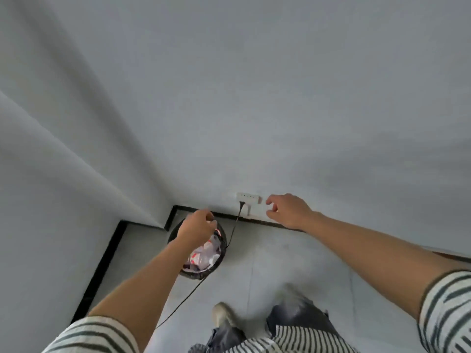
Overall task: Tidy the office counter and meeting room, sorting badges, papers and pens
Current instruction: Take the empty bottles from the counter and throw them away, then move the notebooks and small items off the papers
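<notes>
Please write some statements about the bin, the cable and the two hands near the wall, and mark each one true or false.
1. The waste bin is empty. False: white and red litter lies in it.
2. A black cable is plugged into the wall socket. True.
3. The left hand is over the bin. True.
4. The right hand grips the cable. False: it is apart from the cable, close to the socket, and its fingers hold nothing visible.

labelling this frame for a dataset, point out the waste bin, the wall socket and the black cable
waste bin [201, 275] head view, near rim
wall socket [251, 197] head view, upper plate
black cable [241, 205] head view, plug end
</notes>
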Tool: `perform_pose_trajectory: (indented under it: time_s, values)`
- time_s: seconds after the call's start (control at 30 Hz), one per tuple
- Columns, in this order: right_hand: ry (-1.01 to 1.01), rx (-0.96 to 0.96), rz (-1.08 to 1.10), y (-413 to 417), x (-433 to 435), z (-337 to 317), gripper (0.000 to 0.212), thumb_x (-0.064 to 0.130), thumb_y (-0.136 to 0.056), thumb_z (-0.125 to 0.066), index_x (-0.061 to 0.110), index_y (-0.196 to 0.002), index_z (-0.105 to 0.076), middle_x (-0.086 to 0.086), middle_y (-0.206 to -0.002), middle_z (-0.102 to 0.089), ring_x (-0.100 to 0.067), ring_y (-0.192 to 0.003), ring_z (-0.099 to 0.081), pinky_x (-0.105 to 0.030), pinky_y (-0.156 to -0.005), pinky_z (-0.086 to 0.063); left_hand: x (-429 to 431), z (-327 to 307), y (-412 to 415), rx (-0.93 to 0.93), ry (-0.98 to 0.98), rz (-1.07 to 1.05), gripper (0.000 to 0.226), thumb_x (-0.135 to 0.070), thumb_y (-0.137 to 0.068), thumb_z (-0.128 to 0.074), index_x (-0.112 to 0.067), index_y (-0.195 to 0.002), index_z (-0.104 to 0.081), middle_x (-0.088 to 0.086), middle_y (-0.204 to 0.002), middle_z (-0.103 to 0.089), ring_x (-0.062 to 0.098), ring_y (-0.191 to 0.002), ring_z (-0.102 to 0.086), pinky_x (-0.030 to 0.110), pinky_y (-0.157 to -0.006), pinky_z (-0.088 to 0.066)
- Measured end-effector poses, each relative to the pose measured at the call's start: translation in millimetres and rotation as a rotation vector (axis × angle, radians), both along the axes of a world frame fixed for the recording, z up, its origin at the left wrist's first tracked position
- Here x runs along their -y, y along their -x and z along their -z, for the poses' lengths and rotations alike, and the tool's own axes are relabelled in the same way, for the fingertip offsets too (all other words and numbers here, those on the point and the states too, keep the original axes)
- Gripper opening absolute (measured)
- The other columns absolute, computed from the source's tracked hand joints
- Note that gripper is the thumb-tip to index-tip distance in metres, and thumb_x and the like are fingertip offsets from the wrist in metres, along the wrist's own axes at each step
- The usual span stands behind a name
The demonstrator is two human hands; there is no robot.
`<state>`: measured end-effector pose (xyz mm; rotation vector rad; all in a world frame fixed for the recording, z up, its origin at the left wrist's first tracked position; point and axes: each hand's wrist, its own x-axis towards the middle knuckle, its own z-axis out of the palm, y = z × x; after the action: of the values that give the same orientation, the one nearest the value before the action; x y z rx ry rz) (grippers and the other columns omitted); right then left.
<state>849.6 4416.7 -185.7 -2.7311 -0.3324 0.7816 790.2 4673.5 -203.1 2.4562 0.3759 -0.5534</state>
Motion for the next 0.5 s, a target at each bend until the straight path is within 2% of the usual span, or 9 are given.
perform_pose_trajectory:
  time_s: [0.1,0.2,0.3,0.5]
  values:
    - [-0.001,0.038,0.156,15,83,-20,0.038,0.042,-0.094,-0.05,0.026,-0.127,-0.054,0.002,-0.113,-0.066,-0.02,-0.101,-0.06,-0.035,-0.089,-0.049,65,-25,-28,0.055,-0.02,0.163,0.023,-0.027,-0.089,-0.057,-0.015,-0.108,-0.061,0.007,-0.097,-0.067,0.024,-0.086,-0.062,0.03,-0.075,-0.05]
    - [-0.012,0.074,0.3,35,167,-35,0.037,0.04,-0.094,-0.051,0.024,-0.127,-0.055,0.003,-0.112,-0.066,-0.019,-0.101,-0.06,-0.034,-0.089,-0.049,141,-43,-47,0.089,-0.045,0.301,0.029,-0.032,-0.089,-0.057,-0.017,-0.113,-0.06,0.007,-0.101,-0.066,0.023,-0.09,-0.061,0.033,-0.082,-0.051]
    - [-0.021,0.11,0.464,64,274,-48,0.037,0.039,-0.093,-0.051,0.023,-0.126,-0.056,0.004,-0.109,-0.066,-0.018,-0.097,-0.061,-0.034,-0.088,-0.05,254,-58,-61,0.12,-0.045,0.459,0.029,-0.035,-0.089,-0.055,-0.02,-0.114,-0.06,0.006,-0.104,-0.065,0.022,-0.089,-0.062,0.038,-0.084,-0.053]
    - [0.005,0.174,0.767,131,461,-80,0.037,0.036,-0.093,-0.053,0.021,-0.126,-0.057,0.002,-0.111,-0.067,-0.02,-0.1,-0.061,-0.032,-0.086,-0.048,470,-82,-57,0.162,0.014,0.753,0.027,-0.032,-0.09,-0.055,-0.019,-0.113,-0.062,0.002,-0.095,-0.067,0.019,-0.084,-0.062,0.035,-0.081,-0.053]
